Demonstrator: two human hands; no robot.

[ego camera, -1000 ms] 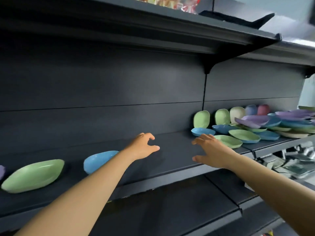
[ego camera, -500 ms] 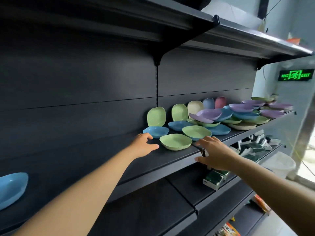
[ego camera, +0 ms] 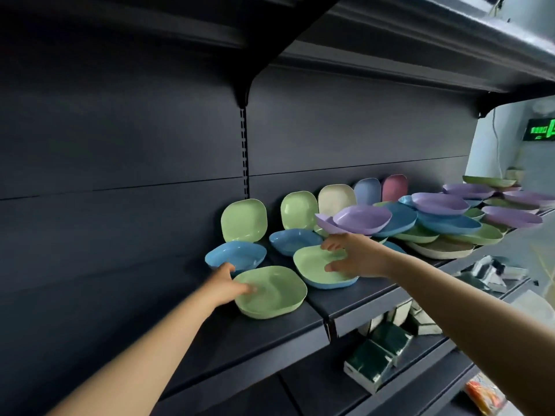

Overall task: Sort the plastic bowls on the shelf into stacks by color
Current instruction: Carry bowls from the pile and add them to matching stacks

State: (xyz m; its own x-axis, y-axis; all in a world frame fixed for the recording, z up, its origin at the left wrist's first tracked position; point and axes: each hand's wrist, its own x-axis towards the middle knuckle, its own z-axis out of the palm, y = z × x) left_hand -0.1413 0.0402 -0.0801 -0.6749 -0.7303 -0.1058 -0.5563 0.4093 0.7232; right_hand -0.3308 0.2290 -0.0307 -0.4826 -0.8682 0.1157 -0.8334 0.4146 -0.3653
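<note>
Two hands are only starting: beside the dark metal shelf upright (ego camera: 244,151), the left hand (ego camera: 223,282) pinches the rim of a pale green square plastic bowl (ego camera: 270,292), the open right hand (ego camera: 356,256) touches another green bowl (ego camera: 312,262), and further right the bowls lie mixed.

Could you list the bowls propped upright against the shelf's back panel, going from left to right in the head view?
Green bowl → second green bowl → cream bowl → blue bowl → pink bowl.
</note>
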